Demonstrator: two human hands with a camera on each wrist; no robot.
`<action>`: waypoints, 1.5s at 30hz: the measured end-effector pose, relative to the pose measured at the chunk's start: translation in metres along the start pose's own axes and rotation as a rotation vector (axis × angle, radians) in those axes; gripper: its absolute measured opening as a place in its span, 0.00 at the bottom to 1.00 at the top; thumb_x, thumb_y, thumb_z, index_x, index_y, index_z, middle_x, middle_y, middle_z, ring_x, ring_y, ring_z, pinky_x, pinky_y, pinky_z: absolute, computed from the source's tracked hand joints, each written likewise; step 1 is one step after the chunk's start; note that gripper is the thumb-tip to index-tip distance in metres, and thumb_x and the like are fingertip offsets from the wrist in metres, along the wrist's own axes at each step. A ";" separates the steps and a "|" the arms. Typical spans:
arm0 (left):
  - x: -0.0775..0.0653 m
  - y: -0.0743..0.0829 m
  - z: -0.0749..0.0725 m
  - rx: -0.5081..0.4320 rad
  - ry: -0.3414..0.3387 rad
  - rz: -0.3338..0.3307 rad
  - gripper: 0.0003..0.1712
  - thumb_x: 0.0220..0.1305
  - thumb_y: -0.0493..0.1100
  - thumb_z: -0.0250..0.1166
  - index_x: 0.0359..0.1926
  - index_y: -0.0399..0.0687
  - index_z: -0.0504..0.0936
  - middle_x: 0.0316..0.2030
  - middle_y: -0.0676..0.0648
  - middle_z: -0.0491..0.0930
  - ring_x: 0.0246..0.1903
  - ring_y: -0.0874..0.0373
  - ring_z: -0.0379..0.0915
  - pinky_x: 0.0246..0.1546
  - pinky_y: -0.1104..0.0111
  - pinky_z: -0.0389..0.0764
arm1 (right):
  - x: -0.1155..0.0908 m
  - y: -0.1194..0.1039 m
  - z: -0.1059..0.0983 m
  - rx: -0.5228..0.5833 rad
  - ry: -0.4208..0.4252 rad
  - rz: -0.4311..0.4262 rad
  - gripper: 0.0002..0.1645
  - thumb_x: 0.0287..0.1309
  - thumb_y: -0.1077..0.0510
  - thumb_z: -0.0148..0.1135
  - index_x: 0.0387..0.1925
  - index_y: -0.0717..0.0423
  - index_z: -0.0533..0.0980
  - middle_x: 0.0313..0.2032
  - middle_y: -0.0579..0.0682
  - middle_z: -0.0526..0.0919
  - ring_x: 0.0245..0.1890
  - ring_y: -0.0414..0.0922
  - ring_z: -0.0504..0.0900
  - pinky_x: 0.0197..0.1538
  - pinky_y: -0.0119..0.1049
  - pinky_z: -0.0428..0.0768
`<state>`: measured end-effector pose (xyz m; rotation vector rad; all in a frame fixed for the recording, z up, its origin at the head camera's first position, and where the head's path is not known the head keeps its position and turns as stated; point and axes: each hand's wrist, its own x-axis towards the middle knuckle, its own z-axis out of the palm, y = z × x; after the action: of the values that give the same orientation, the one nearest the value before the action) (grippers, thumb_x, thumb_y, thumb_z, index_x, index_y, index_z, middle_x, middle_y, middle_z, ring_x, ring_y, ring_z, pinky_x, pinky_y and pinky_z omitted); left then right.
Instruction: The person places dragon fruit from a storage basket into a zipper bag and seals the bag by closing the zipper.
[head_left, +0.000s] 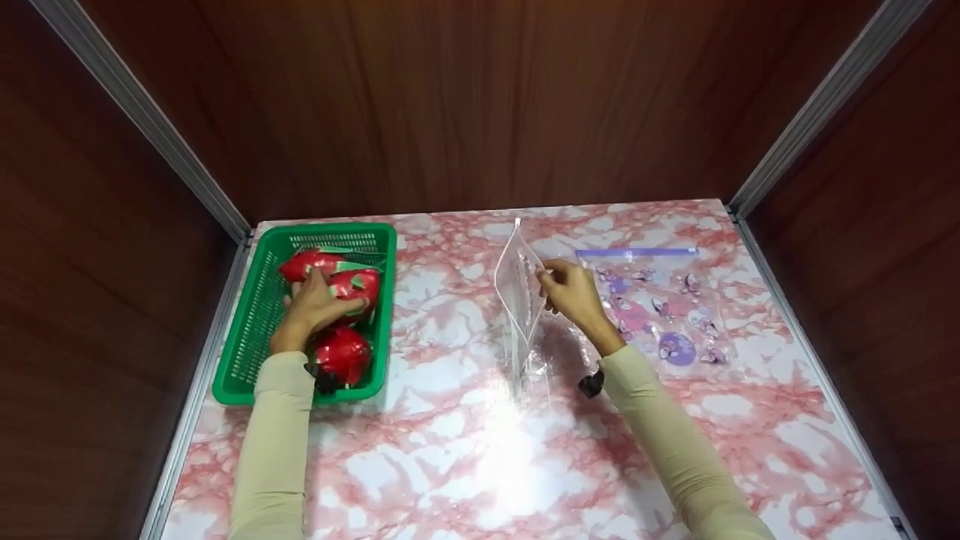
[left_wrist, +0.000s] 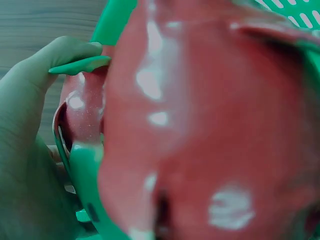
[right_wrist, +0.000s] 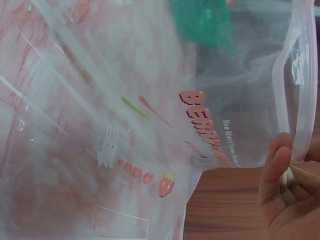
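Note:
In the green basket (head_left: 390, 315) my left hand (head_left: 311, 304) curls round a red dragon fruit (head_left: 358, 283) with green-tipped scales, thumb on its near side. Another dragon fruit (head_left: 304, 262) lies just beyond, and a third one (head_left: 343, 358) sits nearer the basket's front. That near fruit fills most of the left wrist view, with the gripped dragon fruit (left_wrist: 87, 120) behind it. My right hand (head_left: 571, 292) pinches the rim of a clear zip bag (right_wrist: 240, 65) between thumb and finger. The bag's mouth gapes wide, and pink berry lettering shows on its side.
To the right, a second clear bag (head_left: 667, 315) with purple prints and a purple slider strip (head_left: 637, 253) lies flat on the marbled table (head_left: 442, 450). Wooden panels (head_left: 480, 105) enclose the table at the back and both sides.

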<state>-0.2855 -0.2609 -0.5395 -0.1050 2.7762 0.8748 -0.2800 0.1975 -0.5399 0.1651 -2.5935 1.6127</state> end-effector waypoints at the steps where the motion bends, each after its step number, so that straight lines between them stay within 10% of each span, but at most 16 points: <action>1: 0.000 0.000 0.000 -0.004 0.003 -0.006 0.72 0.58 0.73 0.72 0.82 0.32 0.44 0.75 0.23 0.60 0.76 0.25 0.47 0.78 0.29 0.42 | 0.000 0.000 0.000 0.000 0.002 -0.002 0.17 0.73 0.62 0.59 0.54 0.69 0.84 0.27 0.69 0.85 0.14 0.50 0.82 0.22 0.53 0.85; 16: -0.002 0.001 -0.003 -0.013 0.044 0.009 0.74 0.59 0.72 0.71 0.83 0.32 0.40 0.78 0.22 0.50 0.80 0.23 0.36 0.78 0.28 0.34 | -0.001 0.000 0.000 0.002 0.004 0.000 0.16 0.72 0.62 0.61 0.52 0.69 0.85 0.26 0.67 0.85 0.13 0.45 0.81 0.20 0.43 0.84; 26: -0.003 0.006 -0.008 -0.019 0.090 0.030 0.73 0.59 0.72 0.71 0.82 0.31 0.42 0.76 0.21 0.54 0.78 0.25 0.43 0.78 0.29 0.35 | -0.001 0.000 0.001 0.008 -0.004 -0.006 0.17 0.71 0.62 0.59 0.53 0.69 0.84 0.22 0.59 0.84 0.11 0.34 0.75 0.17 0.39 0.81; 34: -0.003 0.006 -0.009 -0.072 0.186 0.070 0.62 0.60 0.69 0.74 0.76 0.42 0.49 0.63 0.25 0.71 0.69 0.29 0.67 0.74 0.25 0.40 | -0.002 0.000 0.002 0.021 0.008 -0.005 0.15 0.72 0.62 0.61 0.52 0.69 0.85 0.25 0.66 0.85 0.10 0.33 0.75 0.15 0.33 0.78; 45: -0.003 0.006 -0.008 0.032 0.177 0.102 0.64 0.60 0.72 0.71 0.84 0.46 0.51 0.75 0.27 0.62 0.77 0.29 0.55 0.73 0.23 0.38 | -0.001 0.001 0.001 0.009 -0.018 -0.011 0.16 0.72 0.62 0.60 0.52 0.69 0.84 0.21 0.53 0.84 0.11 0.34 0.75 0.17 0.36 0.80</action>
<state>-0.2846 -0.2607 -0.5287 -0.0376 2.9821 0.8839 -0.2794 0.1966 -0.5411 0.1949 -2.5942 1.6262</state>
